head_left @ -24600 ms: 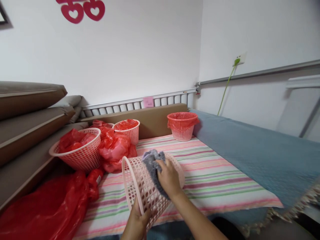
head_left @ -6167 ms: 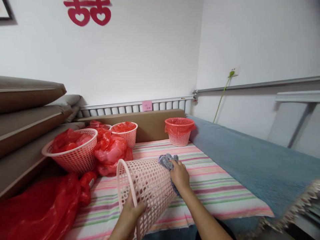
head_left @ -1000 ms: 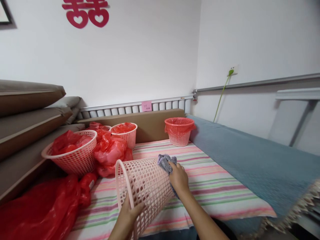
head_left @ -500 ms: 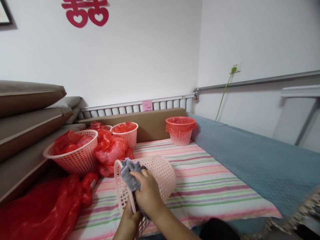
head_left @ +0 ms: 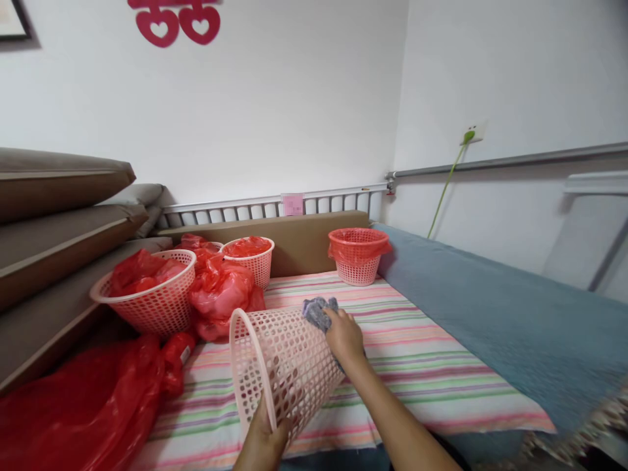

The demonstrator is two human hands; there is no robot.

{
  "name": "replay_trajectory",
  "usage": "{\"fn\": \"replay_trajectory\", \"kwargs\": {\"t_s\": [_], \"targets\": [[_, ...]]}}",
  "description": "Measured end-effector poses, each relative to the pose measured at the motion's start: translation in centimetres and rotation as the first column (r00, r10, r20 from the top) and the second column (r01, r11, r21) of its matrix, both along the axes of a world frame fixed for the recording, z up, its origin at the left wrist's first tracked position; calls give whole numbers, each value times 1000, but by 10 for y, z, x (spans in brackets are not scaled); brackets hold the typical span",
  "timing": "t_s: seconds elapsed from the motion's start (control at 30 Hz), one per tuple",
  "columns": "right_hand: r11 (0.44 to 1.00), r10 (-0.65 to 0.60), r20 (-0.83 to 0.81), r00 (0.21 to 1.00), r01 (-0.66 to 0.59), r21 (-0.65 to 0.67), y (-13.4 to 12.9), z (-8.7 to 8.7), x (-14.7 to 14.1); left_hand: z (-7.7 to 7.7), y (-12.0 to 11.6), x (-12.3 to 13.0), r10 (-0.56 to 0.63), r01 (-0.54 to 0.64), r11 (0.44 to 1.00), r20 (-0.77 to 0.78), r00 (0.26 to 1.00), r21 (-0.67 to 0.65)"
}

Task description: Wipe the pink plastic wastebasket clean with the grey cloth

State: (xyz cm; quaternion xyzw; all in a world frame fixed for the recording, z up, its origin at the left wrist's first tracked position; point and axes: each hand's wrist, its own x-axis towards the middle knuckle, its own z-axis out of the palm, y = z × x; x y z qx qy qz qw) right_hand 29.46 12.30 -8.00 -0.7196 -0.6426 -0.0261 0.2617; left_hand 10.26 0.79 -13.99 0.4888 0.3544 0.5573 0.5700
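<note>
A pale pink perforated plastic basket (head_left: 289,360) lies tilted on its side, its open mouth facing left. My left hand (head_left: 265,428) grips the near lower part of its rim, with the fingers partly hidden inside. My right hand (head_left: 345,333) is closed on a grey cloth (head_left: 318,313) and presses it against the upper outside of the basket, close to its base. Beneath the basket is a striped cloth (head_left: 417,366).
Left of the basket are red plastic bags (head_left: 223,294) and a pink basket (head_left: 167,301) with red plastic in it. A red-lined basket (head_left: 358,258) stands at the back. Cushions (head_left: 59,222) are stacked at left; a blue-covered surface (head_left: 471,294) lies right.
My right hand has moved the grey cloth from the basket's rim rightward along its outside toward the base. My left hand still holds the rim, slightly further right.
</note>
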Motion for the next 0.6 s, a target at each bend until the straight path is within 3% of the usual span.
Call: {"fn": "replay_trajectory", "kwargs": {"t_s": [0.13,0.37,0.5,0.6], "targets": [[998,-65,28,997,65,-7,6,-11,18,12,1,2,-37,39,998,31,999,-42],[1000,-30,7,1000,30,6,-2,-8,11,62,17,0,60,-40,989,144,988,-142],[1000,4,-74,997,-5,-21,-16,4,-9,58,19,2,140,-110,974,140,980,-198],[983,181,-157,971,-173,62,-39,18,-45,46,19,4,165,-141,972,117,979,-188]]}}
